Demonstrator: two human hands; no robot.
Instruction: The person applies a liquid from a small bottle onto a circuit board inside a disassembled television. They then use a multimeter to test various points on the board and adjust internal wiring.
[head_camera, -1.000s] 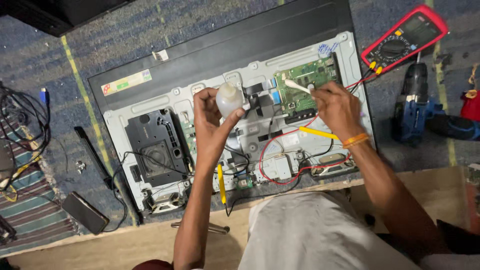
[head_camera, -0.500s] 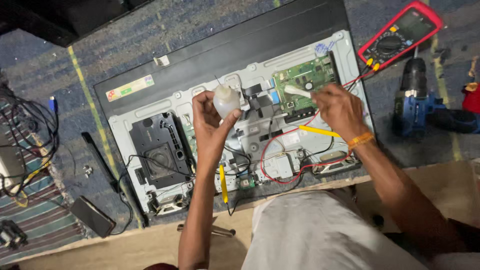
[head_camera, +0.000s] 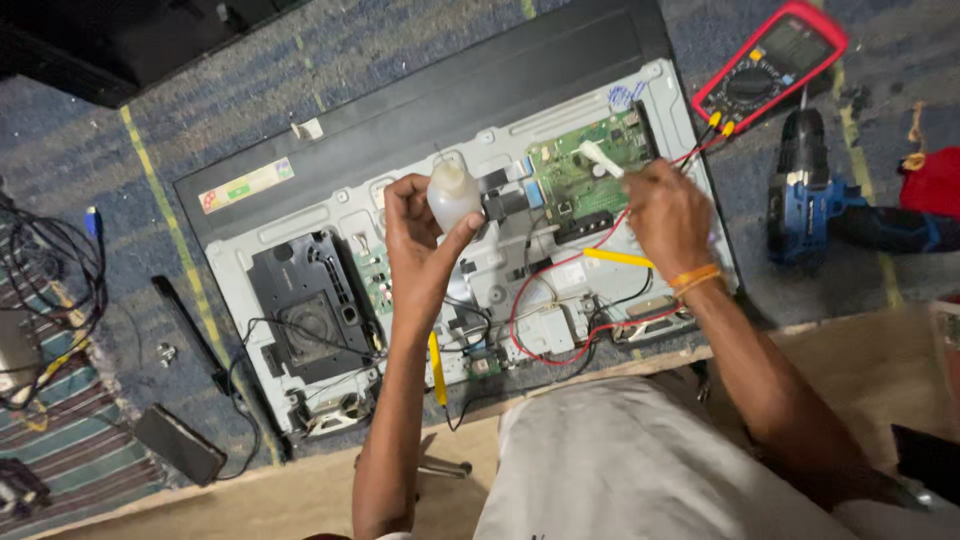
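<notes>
A: Left hand (head_camera: 420, 245)?
B: Gripping a small white bottle (head_camera: 452, 193), raised over the middle of the open TV back (head_camera: 300, 230), which lies on the floor.
A: Right hand (head_camera: 668, 215)?
B: Closed on a white brush (head_camera: 603, 159), tip on the green board (head_camera: 575, 185) near the TV's top right corner.
A: Nearby?
B: Red meter (head_camera: 770, 65) and blue drill (head_camera: 800, 190) on the floor, just right of the TV.

A single head-worn camera looks steeply down, from close above, at the opened television back (head_camera: 330, 190) on the floor.
</notes>
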